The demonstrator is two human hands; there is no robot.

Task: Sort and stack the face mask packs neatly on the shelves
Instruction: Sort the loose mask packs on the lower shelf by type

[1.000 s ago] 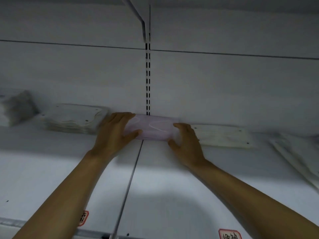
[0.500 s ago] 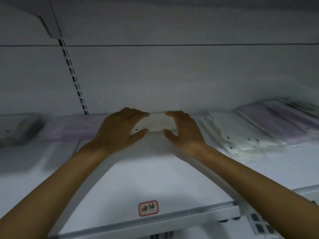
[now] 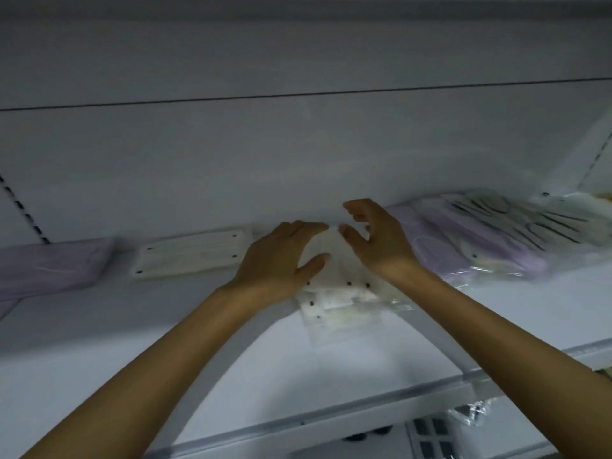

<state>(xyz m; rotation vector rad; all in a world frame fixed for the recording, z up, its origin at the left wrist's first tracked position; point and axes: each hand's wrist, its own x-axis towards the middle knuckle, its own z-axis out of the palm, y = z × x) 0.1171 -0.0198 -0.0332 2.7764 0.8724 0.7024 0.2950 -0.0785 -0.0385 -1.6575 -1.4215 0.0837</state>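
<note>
I see left hand (image 3: 278, 260) flat on white packs (image 3: 334, 293); right hand (image 3: 377, 243) half-curled above, gripping nothing.

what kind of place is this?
Likely a shop or stockroom: white metal shelf with slotted upright, stocked with bagged face mask packs, white and purple.

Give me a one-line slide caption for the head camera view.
Both hands, left hand and right hand, reach onto a loose pile of white mask packs on the shelf.
</note>
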